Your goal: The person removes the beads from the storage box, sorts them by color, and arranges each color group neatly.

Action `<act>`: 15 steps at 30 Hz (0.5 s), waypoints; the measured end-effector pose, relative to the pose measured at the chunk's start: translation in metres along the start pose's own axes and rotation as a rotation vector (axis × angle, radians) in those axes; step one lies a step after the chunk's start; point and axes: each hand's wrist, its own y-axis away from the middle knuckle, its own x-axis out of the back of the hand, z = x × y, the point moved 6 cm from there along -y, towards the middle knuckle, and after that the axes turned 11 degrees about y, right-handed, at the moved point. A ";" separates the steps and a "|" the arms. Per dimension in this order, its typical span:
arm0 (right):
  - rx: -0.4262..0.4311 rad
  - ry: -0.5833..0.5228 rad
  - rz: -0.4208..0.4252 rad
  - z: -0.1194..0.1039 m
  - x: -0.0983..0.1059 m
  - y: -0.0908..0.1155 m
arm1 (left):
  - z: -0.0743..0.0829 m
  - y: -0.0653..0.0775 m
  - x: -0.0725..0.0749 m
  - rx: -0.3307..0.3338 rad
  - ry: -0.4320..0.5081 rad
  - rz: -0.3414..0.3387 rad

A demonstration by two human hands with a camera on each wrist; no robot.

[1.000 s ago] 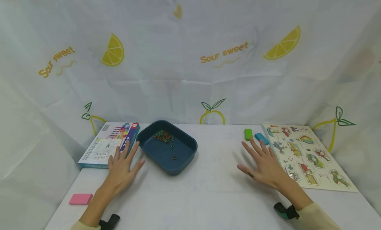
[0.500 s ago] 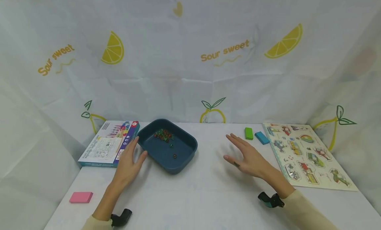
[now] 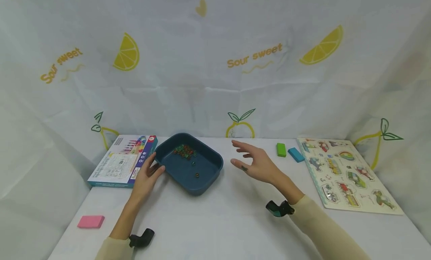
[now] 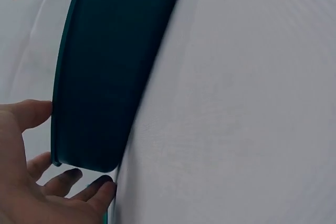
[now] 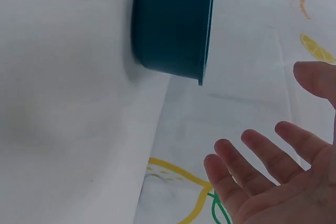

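Right hand now nearer the blue tray, fingers spread apart; left hand at its corner, fingers parted.

Behind your left hand, you wear a plain, pale cream left sleeve, with a black, stubby, bent wrist unit just ahead of its cuff. Behind your right hand, the long right sleeve matches it in cream, and its black wrist mount shows a small green patch. Your right hand bears a small dark mark near the thumb, its nature too small to tell.
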 end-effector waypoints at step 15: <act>0.008 -0.260 -0.251 -0.045 -0.028 -0.065 | -0.011 -0.006 0.013 0.102 0.128 -0.125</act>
